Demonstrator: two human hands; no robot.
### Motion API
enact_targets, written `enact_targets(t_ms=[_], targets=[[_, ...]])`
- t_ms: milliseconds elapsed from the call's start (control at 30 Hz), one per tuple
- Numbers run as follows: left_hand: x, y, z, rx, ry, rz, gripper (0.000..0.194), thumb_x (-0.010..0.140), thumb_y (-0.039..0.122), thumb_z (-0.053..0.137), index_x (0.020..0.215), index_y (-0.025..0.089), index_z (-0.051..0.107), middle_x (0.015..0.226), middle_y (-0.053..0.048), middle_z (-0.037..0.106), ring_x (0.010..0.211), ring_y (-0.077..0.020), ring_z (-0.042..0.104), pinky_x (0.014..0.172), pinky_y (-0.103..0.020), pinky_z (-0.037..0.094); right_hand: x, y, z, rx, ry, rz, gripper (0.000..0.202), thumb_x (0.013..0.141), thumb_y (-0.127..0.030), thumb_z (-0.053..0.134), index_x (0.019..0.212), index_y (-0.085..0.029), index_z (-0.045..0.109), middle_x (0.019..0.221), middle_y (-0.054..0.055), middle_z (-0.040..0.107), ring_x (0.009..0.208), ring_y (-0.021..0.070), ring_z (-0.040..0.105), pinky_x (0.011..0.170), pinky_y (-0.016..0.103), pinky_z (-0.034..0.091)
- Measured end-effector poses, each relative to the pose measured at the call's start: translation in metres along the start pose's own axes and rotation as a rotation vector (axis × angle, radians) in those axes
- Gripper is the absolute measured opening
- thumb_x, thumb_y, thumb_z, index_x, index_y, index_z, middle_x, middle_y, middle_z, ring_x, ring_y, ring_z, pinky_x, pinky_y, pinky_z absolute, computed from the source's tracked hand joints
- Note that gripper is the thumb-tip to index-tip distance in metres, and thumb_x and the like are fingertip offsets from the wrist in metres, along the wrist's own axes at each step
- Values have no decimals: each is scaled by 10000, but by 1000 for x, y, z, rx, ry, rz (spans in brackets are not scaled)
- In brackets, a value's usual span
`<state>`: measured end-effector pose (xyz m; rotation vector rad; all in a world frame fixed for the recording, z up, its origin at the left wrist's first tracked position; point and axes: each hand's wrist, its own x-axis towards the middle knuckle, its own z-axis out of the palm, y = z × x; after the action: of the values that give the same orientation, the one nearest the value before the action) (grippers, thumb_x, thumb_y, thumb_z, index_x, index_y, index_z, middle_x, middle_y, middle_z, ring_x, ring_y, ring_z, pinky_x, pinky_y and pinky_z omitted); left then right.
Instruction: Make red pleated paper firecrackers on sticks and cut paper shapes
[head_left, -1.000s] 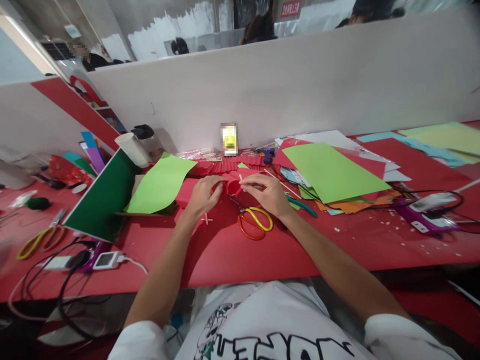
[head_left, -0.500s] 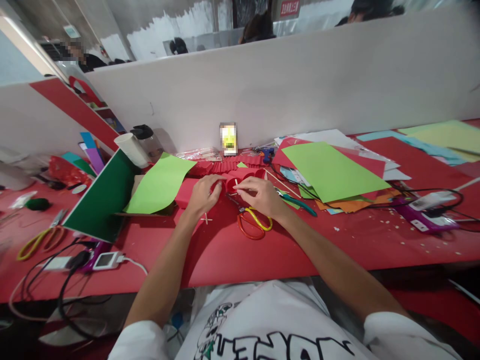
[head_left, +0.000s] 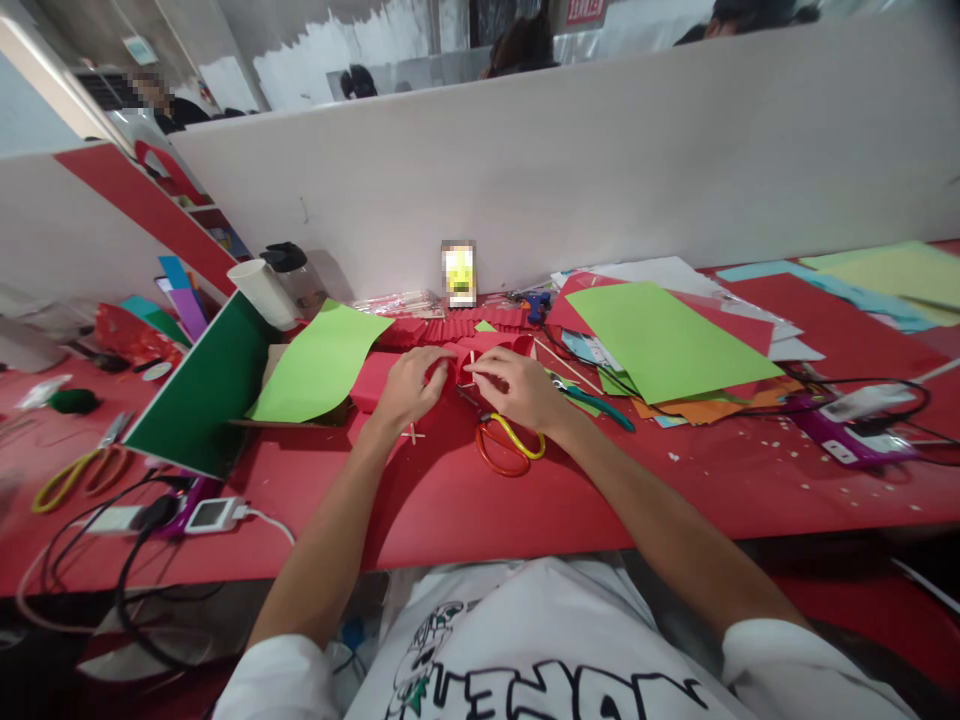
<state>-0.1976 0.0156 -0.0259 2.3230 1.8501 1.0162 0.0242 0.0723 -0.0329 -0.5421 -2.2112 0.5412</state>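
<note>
Several curled red paper loops point(head_left: 517, 348) stand on the red table in front of me, partly hidden by my fingers. My left hand point(head_left: 412, 388) is closed on the left edge of the red paper, thumb and fingertips bent toward it. Between the thumb and fingertips of my right hand point(head_left: 514, 388) is a short pale stick point(head_left: 472, 366), held upright at the opening of one loop. Just below the right hand lie scissors point(head_left: 501, 442) with red and yellow handles. A small cross of pale sticks point(head_left: 412, 434) rests near my left wrist.
A light green sheet point(head_left: 321, 365) and a dark green board point(head_left: 206, 400) are at left. Pliers point(head_left: 598, 405) and stacked paper point(head_left: 667, 345) lie at right. A lit phone point(head_left: 459, 275) leans on the white partition point(head_left: 600, 160). Cabled power strips point(head_left: 847, 435) stand toward the sides.
The pale stick has turned more upright at the paper loop, with my right fingers shifting slightly. My left hand stays nearly in place, and the camera view has shifted a little.
</note>
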Motion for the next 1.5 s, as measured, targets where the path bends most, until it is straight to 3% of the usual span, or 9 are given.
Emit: enact_targets(t_ms=[400,900,1233,1500], targets=[[0,-1,2,-33,26,0,353,1006,262,471,1226,212,743,1251,-98,787,1158,-264,717,1057,-435,541,0,0,1,-87,-55,9,304,1002,-181,575,1180,-255,811,1175,72,760,969,215,717,882,354,543],[-1,-3,2,-37,26,27,355,1013,267,473,1245,208,736,1248,-101,783,1160,-256,717,1057,-420,541,-1,-6,6,-371,-115,-31,323,1061,-222,508,1238,-222,778,1246,93,772,929,217,726,705,331,492],[0,-4,2,-57,37,50,348,1008,265,476,1216,190,744,1218,-114,789,1131,-276,728,1027,-435,554,1,-17,1,-479,-218,52,392,1107,-296,430,1315,-236,757,1354,80,745,1004,223,734,735,318,489],[0,-5,2,-60,33,42,342,1002,271,481,1211,192,740,1224,-116,786,1132,-274,727,1037,-435,550,2,-20,3,-493,-239,71,398,1097,-293,415,1277,-234,765,1280,76,778,955,226,739,721,314,467]])
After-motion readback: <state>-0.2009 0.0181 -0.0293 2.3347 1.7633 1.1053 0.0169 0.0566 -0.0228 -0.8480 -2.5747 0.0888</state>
